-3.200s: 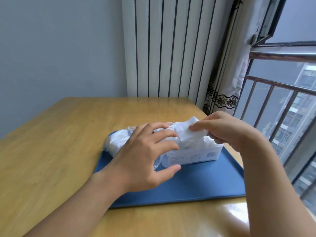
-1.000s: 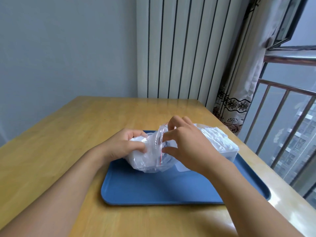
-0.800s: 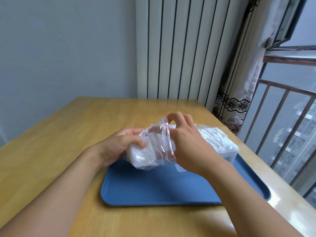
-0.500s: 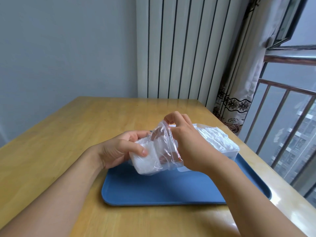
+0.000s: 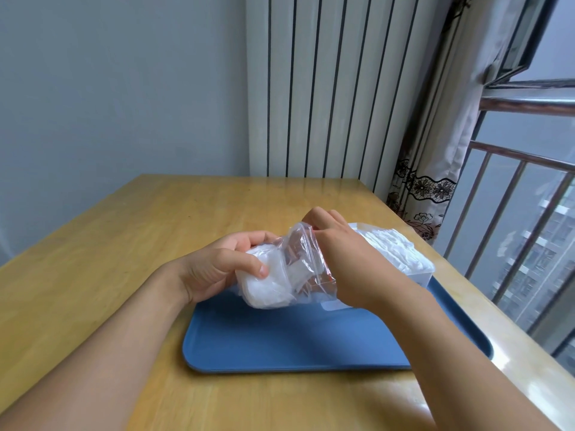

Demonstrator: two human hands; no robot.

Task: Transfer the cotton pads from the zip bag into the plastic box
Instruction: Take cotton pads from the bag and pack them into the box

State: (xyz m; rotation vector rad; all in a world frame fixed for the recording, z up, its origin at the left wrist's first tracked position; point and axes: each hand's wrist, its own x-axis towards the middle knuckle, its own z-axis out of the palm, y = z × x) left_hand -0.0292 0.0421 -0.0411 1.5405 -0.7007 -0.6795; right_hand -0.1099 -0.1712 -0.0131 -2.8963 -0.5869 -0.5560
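hands work mid-transfer: your left hand (image 5: 217,269) grips the zip bag (image 5: 280,275) of cotton pads above the blue tray (image 5: 280,346); your right hand (image 5: 345,262) reaches into its mouth, grip hidden. next, lift pads right into the plastic box (image 5: 417,272). compared with a second ago, the bag is raised and open.

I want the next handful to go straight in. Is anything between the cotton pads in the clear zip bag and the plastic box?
Only the right hand, reaching into the clear zip bag, sits between the bag and the clear plastic box. The box's top looks open, already heaped with white cotton pads.
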